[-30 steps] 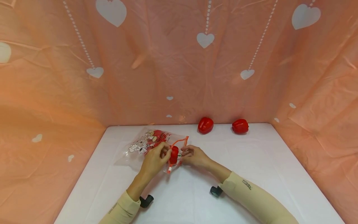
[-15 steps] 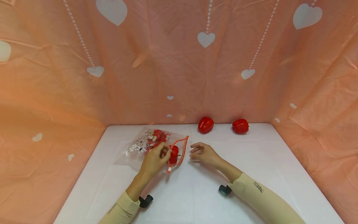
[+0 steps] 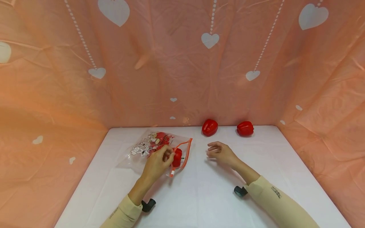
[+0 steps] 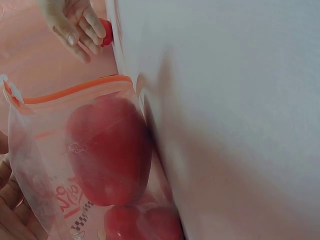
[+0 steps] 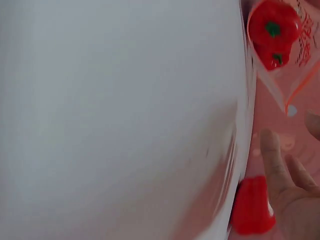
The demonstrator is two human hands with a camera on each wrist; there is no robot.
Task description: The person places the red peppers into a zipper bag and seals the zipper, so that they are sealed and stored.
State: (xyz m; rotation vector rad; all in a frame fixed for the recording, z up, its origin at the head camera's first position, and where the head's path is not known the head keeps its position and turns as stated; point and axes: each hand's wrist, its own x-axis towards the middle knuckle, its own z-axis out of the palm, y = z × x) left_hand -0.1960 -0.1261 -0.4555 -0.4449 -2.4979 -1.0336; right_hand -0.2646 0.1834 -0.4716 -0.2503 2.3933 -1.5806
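A clear printed zip bag (image 3: 142,149) lies on the left of the table, its orange-rimmed mouth (image 3: 186,155) gaping to the right. Just inside the mouth sits a red bell pepper (image 3: 177,158) with a green stem. A second red pepper (image 4: 142,223) shows deeper in the bag in the left wrist view. My left hand (image 3: 157,162) pinches the upper edge of the bag's mouth. To the right of the bag, my right hand (image 3: 223,154) hovers above the table with relaxed fingers, holding nothing.
Two more red bell peppers lie at the table's back edge, one behind the right hand (image 3: 209,128) and one farther right (image 3: 245,129). An orange curtain (image 3: 188,79) with white hearts encloses the white table (image 3: 199,196) at the back and sides.
My right hand has drawn away from the pepper at the bag's mouth and moved to the right. The left hand and bag have stayed nearly still.
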